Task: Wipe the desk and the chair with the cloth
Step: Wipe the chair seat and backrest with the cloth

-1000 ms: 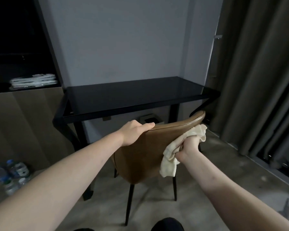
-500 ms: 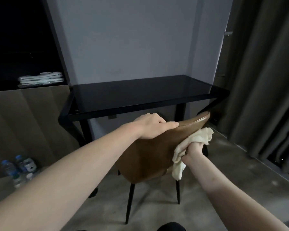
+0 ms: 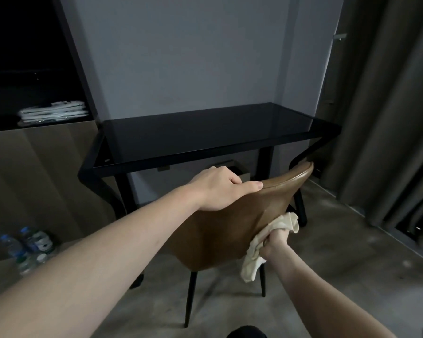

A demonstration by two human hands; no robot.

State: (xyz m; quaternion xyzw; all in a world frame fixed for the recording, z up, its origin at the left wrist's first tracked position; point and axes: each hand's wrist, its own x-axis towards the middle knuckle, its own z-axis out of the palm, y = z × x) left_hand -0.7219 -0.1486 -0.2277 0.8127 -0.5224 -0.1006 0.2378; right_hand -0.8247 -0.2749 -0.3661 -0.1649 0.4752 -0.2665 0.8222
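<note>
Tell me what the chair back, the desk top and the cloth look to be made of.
Chair back: brown leather or leatherette, smooth with a soft sheen; which one is unclear. Desk top: dark glass or high-gloss black panel, since it mirrors the wall; frame looks black metal. Cloth: soft cream woven fabric, matte, crumpling and hanging limp from the right hand.

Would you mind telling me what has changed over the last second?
The right hand has slid the cloth down the right side of the chair back, from near the top edge. The left hand still grips the top of the chair back; the desk is unchanged.
</note>
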